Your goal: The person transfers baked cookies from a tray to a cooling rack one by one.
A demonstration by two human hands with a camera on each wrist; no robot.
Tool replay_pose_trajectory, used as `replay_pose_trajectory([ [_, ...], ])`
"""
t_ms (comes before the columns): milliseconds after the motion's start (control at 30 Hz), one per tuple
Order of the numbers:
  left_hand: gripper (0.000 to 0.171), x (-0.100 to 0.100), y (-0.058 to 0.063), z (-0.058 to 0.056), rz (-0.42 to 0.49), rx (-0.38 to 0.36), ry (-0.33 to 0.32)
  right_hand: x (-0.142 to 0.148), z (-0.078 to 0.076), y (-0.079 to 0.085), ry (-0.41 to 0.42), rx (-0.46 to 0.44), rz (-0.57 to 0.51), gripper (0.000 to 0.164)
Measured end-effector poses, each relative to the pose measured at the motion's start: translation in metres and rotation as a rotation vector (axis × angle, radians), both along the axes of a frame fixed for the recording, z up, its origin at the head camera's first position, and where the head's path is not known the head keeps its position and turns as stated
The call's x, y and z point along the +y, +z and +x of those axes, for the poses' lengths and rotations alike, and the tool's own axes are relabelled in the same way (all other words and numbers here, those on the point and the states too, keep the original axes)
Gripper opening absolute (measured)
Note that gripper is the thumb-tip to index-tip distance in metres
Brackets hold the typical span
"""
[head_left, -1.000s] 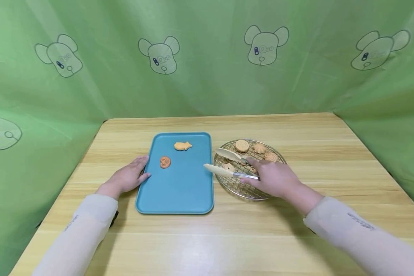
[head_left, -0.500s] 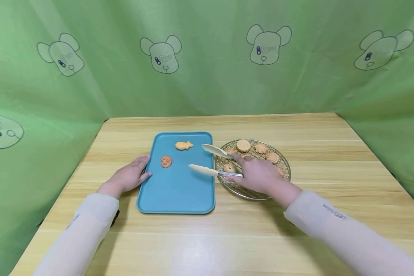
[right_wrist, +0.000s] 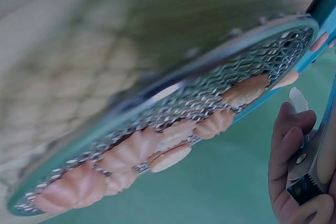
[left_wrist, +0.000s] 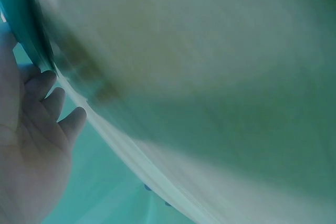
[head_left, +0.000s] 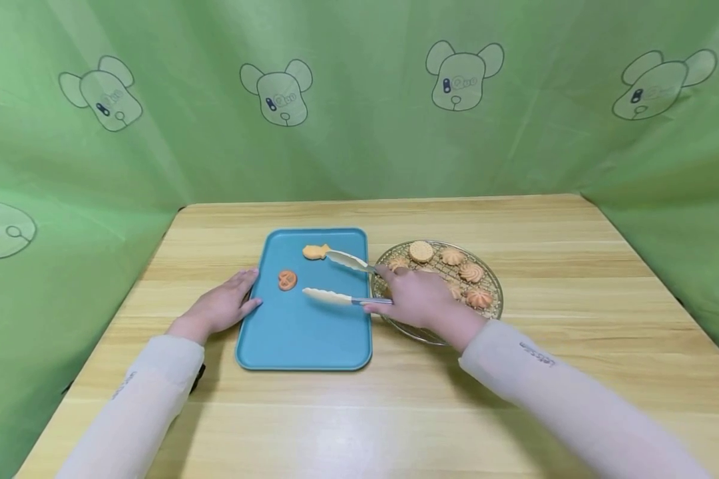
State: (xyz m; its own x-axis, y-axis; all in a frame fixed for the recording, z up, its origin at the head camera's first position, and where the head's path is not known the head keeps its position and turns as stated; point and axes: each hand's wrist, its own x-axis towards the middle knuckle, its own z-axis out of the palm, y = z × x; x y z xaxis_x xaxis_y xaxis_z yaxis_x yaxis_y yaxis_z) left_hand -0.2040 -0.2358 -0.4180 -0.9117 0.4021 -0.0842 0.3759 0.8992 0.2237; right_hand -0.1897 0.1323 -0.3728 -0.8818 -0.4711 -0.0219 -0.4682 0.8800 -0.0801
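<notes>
My right hand (head_left: 422, 297) grips a pair of tongs (head_left: 331, 297) with cream tips and metal arms. The tips are spread apart over the blue tray (head_left: 311, 346), with nothing between them. The upper tip is right beside a fish-shaped cookie (head_left: 315, 252) on the tray. To the left of the lower tip lies a brown pretzel-shaped cookie (head_left: 287, 280). My left hand (head_left: 223, 306) rests at the tray's left edge, fingers extended; the left wrist view shows its fingers (left_wrist: 50, 100) by the rim.
Right of the tray stands a round wire rack (head_left: 496, 313) holding several cookies, including a round cookie (head_left: 421, 251) and a swirled cookie (head_left: 471, 273). My right hand covers part of it. A green curtain (head_left: 365, 153) encloses the wooden table (head_left: 575, 266) behind and at both sides.
My right hand has carried the spread tongs leftward from above the rack to above the tray, uncovering cookies on the rack's right side. The left hand stays at the tray's edge.
</notes>
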Motion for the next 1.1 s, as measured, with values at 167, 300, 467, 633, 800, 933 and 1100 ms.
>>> replay_pose_trajectory([
  [167, 0.066, 0.001, 0.0, -0.001, -0.003, 0.003, -0.008, -0.008, -0.002, -0.004, 0.0, -0.033, 0.011, 0.093],
  [300, 0.065, 0.002, -0.001, -0.001, -0.006, 0.005, -0.011, -0.015, -0.004, -0.007, 0.026, -0.018, 0.026, 0.093],
  [467, 0.065, 0.002, -0.001, -0.001, -0.002, 0.004, -0.011, -0.027, -0.005, -0.006, 0.042, -0.017, 0.043, 0.092],
  [633, 0.066, 0.002, -0.001, -0.001, -0.007, 0.003, -0.005, -0.037, -0.005, -0.005, 0.045, -0.041, 0.066, 0.092],
  [800, 0.066, 0.001, -0.001, 0.0, -0.008, -0.001, -0.003, -0.045, -0.006, -0.005, 0.062, -0.037, 0.093, 0.092],
  [933, 0.066, 0.001, 0.0, 0.001, -0.01, -0.006, 0.002, -0.05, -0.007, -0.006, 0.072, -0.035, 0.101, 0.093],
  [1100, 0.066, 0.001, 0.001, 0.001, -0.005, -0.009, 0.007, -0.056, -0.01, -0.008, 0.062, -0.044, 0.107, 0.091],
])
